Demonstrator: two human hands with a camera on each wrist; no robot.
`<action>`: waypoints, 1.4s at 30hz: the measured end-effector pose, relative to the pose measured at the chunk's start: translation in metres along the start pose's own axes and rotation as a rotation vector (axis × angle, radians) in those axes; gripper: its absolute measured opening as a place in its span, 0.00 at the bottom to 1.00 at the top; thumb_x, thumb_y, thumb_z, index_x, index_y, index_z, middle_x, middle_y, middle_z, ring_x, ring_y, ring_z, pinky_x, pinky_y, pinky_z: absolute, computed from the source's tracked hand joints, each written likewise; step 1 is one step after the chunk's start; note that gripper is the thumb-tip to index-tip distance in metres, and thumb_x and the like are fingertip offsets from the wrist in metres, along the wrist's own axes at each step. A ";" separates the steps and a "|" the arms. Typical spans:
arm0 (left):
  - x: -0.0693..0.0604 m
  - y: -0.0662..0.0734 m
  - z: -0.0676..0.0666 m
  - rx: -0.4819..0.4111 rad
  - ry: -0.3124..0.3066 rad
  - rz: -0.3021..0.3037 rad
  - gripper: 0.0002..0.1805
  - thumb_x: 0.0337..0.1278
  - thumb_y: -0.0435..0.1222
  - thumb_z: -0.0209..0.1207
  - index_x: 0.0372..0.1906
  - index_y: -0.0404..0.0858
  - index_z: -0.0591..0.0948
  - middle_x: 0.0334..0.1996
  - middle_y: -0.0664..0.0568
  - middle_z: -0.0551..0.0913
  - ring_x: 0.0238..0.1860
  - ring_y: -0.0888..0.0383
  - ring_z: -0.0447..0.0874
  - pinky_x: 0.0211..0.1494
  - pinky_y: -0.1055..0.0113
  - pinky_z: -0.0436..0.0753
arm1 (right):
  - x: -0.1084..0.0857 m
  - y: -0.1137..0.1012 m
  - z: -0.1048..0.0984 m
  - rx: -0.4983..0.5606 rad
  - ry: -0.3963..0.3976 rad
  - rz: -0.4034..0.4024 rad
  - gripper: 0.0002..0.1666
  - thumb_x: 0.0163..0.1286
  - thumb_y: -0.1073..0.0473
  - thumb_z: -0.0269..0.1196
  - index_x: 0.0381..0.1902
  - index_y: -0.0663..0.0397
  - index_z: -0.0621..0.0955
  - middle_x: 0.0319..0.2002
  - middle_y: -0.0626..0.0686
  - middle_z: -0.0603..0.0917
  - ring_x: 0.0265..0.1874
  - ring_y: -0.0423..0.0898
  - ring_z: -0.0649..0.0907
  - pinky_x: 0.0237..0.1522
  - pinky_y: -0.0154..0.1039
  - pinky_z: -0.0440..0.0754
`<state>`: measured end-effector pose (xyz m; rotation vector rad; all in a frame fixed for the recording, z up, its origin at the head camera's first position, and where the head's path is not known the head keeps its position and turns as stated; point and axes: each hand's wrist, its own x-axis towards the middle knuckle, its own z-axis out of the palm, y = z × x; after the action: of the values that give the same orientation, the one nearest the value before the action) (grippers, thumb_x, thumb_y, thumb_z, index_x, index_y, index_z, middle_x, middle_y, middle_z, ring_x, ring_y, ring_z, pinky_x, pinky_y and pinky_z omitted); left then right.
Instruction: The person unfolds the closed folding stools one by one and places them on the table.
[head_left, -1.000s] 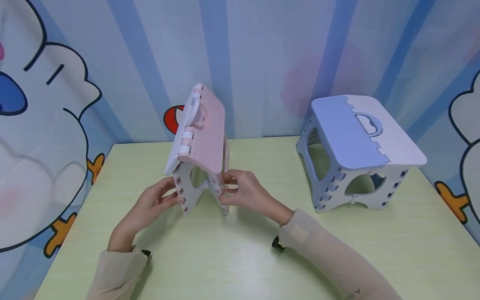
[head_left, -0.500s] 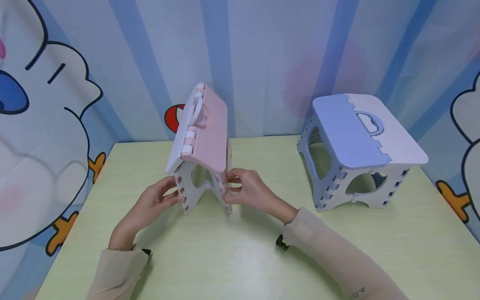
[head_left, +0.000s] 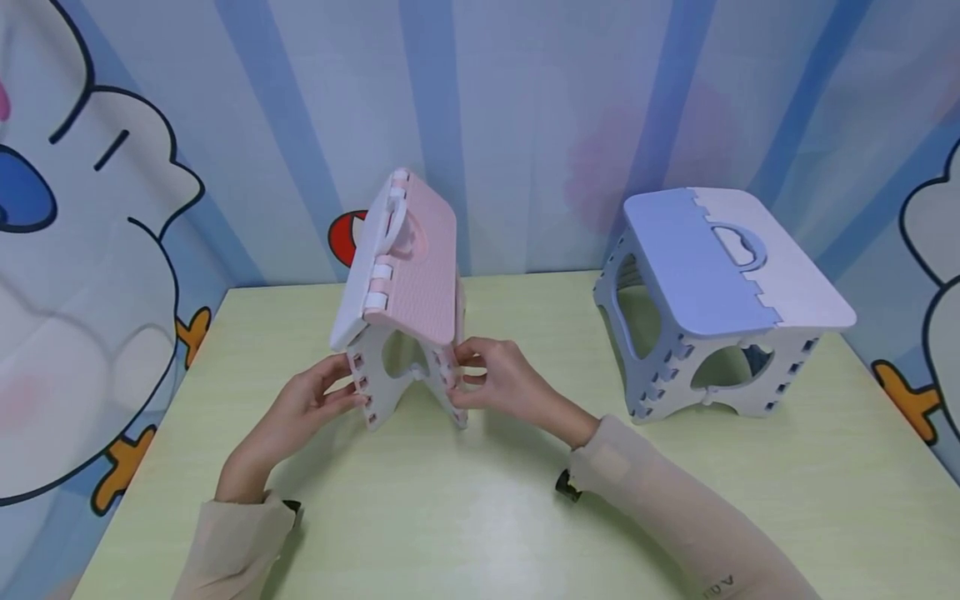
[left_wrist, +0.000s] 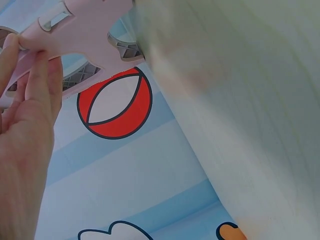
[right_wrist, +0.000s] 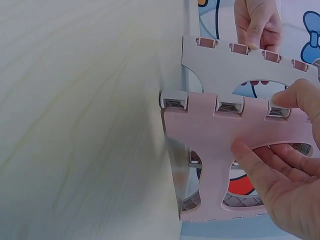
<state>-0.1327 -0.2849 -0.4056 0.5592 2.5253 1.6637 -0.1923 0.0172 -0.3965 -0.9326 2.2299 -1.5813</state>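
Observation:
A pink and white folding step stool (head_left: 422,289) stands half folded on the table, its seat peaked like a roof and its legs partly spread. My left hand (head_left: 300,408) grips the left leg panel by its front edge; in the left wrist view its fingers (left_wrist: 39,82) lie on the pink leg. On the opposite side my right hand (head_left: 506,383) holds the right leg panel. Seen from the right wrist, the thumb and fingers (right_wrist: 250,160) of that hand grip the pink leg around its cut-out. The stool's far legs are mostly hidden.
A blue and white folding stool (head_left: 697,283) stands fully unfolded to the right on the pale green table (head_left: 480,517). Behind the table hangs a striped blue cartoon backdrop (head_left: 517,142), close to its back edge.
My right hand has shifted slightly to the right, and the right leg panel of the pink stool with it, so the legs stand a little wider. My left hand stays in place.

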 end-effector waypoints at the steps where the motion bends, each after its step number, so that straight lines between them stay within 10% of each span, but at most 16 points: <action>1: 0.000 0.000 0.000 -0.001 -0.001 -0.001 0.32 0.61 0.26 0.64 0.69 0.30 0.67 0.65 0.41 0.72 0.64 0.46 0.71 0.58 0.70 0.77 | 0.000 0.000 0.000 0.002 -0.001 -0.001 0.21 0.57 0.72 0.70 0.49 0.69 0.80 0.48 0.61 0.83 0.52 0.55 0.84 0.49 0.47 0.84; 42: -0.003 -0.002 -0.001 -0.022 0.002 0.006 0.32 0.61 0.25 0.63 0.70 0.31 0.68 0.65 0.40 0.72 0.63 0.60 0.74 0.58 0.69 0.77 | -0.008 0.002 -0.009 -0.041 0.008 -0.012 0.21 0.57 0.71 0.69 0.49 0.68 0.80 0.49 0.60 0.84 0.53 0.55 0.83 0.50 0.45 0.84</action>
<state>-0.1306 -0.2879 -0.4077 0.5639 2.5062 1.6925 -0.1921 0.0298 -0.3964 -0.9537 2.2740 -1.5523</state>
